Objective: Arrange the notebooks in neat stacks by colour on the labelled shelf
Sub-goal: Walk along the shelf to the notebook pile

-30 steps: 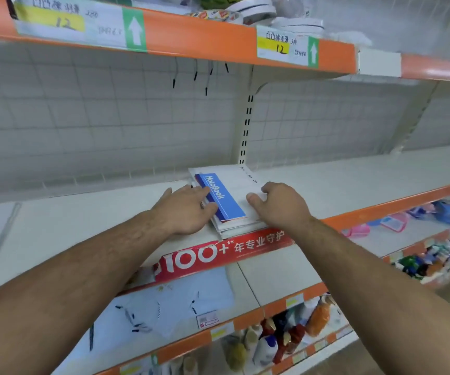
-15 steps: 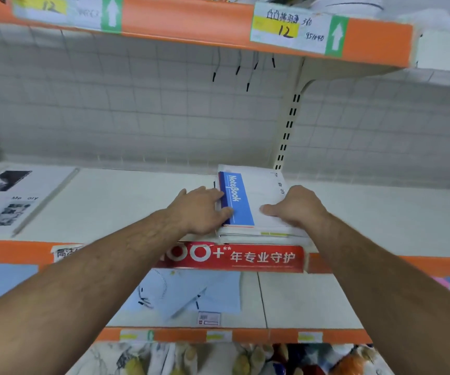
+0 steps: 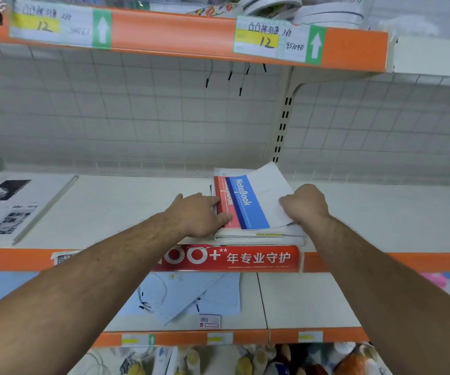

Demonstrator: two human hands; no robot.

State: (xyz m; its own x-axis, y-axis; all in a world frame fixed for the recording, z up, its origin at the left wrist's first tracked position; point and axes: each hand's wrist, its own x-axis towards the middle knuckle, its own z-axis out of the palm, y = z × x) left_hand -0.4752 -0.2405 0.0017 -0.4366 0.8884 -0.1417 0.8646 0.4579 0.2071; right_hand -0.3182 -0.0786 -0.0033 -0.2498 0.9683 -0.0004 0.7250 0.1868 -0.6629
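On the shelf [image 3: 126, 212], mid-frame, the stack of notebooks [image 3: 259, 236] sits at the front edge. The left hand [image 3: 196, 215] presses flat-fingered against its left side, and the right hand [image 3: 303, 204] grips the blue notebook [image 3: 248, 204] lying askew over the red notebook [image 3: 225, 209]. Lift blue clear while bracing the rest.

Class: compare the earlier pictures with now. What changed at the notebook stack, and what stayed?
The right hand now grips the blue-banded white notebook and has shifted it rightwards, uncovering a red-banded notebook beneath. The left hand still presses the left side of the notebook stack, which remains at the front edge of the white shelf.
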